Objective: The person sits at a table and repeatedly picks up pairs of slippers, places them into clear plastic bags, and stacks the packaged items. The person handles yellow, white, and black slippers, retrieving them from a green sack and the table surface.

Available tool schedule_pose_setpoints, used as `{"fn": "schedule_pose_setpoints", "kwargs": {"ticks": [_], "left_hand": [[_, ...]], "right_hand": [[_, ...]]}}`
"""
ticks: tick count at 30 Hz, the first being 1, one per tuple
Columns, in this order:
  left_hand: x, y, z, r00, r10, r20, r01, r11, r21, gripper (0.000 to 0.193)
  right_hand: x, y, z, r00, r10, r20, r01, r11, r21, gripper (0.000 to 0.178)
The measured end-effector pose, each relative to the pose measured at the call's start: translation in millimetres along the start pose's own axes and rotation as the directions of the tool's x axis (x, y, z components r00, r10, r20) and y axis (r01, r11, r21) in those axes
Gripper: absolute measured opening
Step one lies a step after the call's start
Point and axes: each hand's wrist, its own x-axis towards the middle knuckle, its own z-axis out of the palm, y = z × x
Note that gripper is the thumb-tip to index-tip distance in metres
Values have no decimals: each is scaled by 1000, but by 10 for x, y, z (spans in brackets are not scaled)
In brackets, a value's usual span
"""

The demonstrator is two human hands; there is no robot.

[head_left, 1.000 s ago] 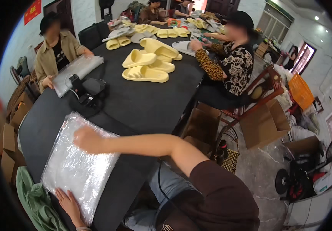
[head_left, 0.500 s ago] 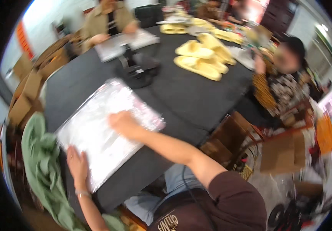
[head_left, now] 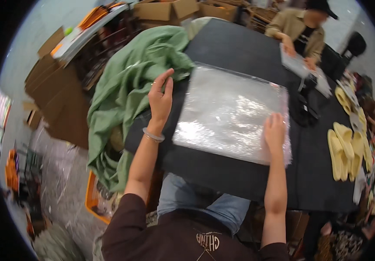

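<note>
Right hand (head_left: 275,129) rested on clear plastic sheets (head_left: 226,106), grip unclear; left hand (head_left: 160,102), empty, thumb apart, hung near green cloth (head_left: 126,82).

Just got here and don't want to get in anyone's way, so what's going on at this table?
A seated person has their right hand on the clear plastic lying on the black table. Their left hand is off it, fingers extended, near the green cloth. Across the table, a co-worker has both hands on another piece of plastic. Yellow slippers sit toward the right.
</note>
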Motion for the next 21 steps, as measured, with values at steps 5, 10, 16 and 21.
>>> {"fn": "schedule_pose_setpoints", "kwargs": {"ticks": [5, 10, 16, 21], "left_hand": [[-1013, 343, -1003, 889, -87, -450, 132, 989, 70, 21], [-2660, -134, -2102, 893, -198, -404, 424, 667, 612, 16], [-2894, -620, -2915, 871, -229, -434, 489, 483, 727, 22], [-2140, -2032, -2981, 640, -636, -432, 768, 509, 388, 33]], "right_hand": [[0, 56, -144, 1000, -14, -21, 15, 1000, 19, 40], [42, -259, -362, 997, 21, -71, -6, 977, 213, 29], [11, -436, -384, 987, -91, -134, 124, 956, 266, 24], [15, -396, -419, 985, -49, -166, 94, 957, 274, 22]]}}
